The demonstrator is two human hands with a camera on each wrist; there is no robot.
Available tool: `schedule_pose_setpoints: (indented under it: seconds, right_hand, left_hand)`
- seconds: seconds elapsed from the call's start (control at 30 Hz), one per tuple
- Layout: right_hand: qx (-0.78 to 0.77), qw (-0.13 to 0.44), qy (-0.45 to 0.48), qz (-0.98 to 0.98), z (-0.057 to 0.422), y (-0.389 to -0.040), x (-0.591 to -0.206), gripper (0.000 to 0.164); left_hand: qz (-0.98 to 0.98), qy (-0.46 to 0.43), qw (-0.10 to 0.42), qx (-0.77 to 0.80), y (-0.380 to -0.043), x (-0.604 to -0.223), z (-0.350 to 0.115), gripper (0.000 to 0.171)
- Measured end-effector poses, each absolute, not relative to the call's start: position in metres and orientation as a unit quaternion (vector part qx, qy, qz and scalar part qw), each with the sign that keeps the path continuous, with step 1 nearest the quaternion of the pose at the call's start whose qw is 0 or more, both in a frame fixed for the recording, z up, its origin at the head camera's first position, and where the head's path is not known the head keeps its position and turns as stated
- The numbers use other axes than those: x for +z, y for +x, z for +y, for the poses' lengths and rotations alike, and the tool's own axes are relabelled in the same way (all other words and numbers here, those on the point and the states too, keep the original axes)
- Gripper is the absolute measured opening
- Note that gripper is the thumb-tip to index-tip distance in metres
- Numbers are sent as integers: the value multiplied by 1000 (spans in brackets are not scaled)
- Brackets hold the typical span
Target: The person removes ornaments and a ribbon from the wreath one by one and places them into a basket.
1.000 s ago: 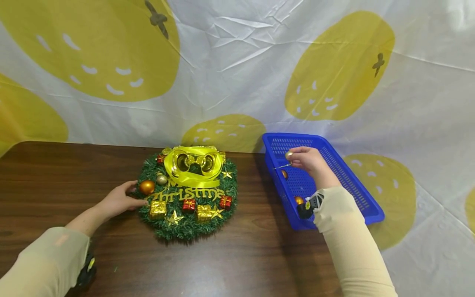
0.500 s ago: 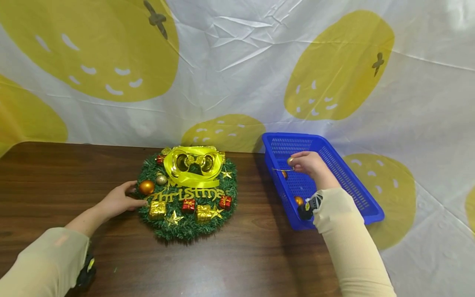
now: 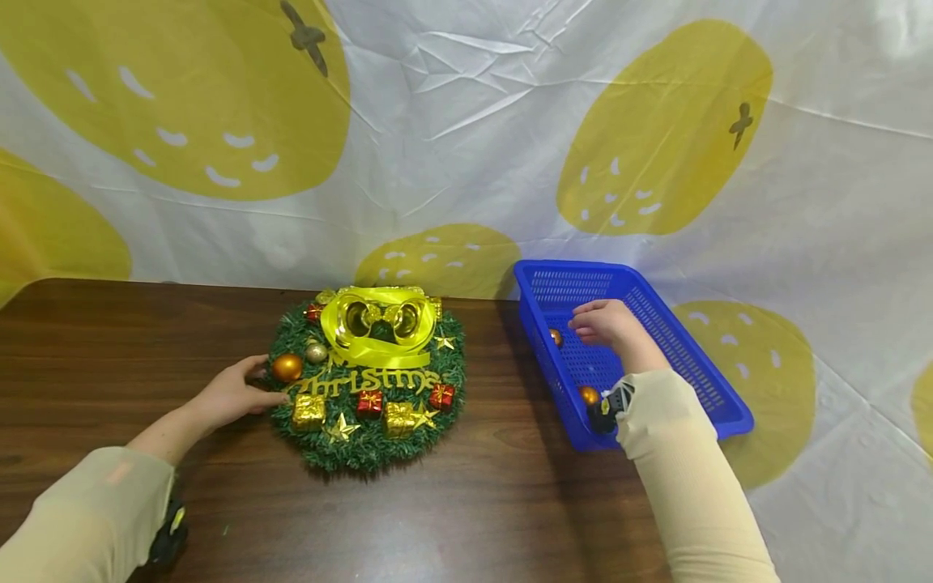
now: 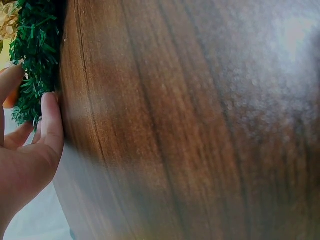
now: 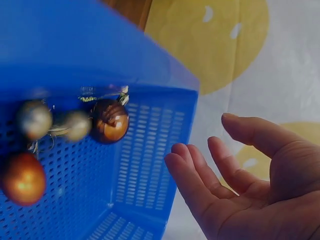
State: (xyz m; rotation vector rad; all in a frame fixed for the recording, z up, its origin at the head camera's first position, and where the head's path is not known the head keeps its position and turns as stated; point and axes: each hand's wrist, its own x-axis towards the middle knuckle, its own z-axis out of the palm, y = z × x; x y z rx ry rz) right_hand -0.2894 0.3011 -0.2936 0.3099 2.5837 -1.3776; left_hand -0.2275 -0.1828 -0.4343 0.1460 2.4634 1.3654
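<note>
My left hand (image 3: 232,393) grips the left edge of a green Christmas wreath (image 3: 364,456), thumb on top, the other fingers at its side. The wreath lies on the table, bearing a yellow ribbon bow (image 3: 386,352), gold lettering, small gift boxes, stars, an orange ball (image 3: 287,368) and a small gold ball (image 3: 316,351). My right hand (image 3: 611,330) hovers over a blue basket (image 3: 659,320) with fingers apart and nothing between them. In the right wrist view, the basket holds a copper bauble (image 5: 110,121), an orange bauble (image 5: 23,179) and two blurred small gold baubles (image 5: 76,125).
The brown wooden table (image 3: 466,510) stands against a white cloth (image 3: 452,146) printed with yellow fruit shapes. The basket's raised rim and perforated walls surround the space below my right hand.
My right hand has lowered slightly and let go of the small gold bauble it was pinching over the basket. The left hand and wreath have stayed in place.
</note>
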Motion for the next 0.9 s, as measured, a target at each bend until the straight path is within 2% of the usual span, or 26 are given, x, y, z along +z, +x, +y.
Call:
schedule_pose_setpoints:
  seconds: [0.33, 0.9]
  right_hand:
    - [-511, 84, 51, 854, 273, -292, -286, 46]
    - [-591, 7, -22, 806, 208, -290, -284, 51]
  left_hand:
    - [865, 48, 158, 474, -225, -432, -183, 93]
    - [862, 49, 155, 481, -227, -434, -182, 93]
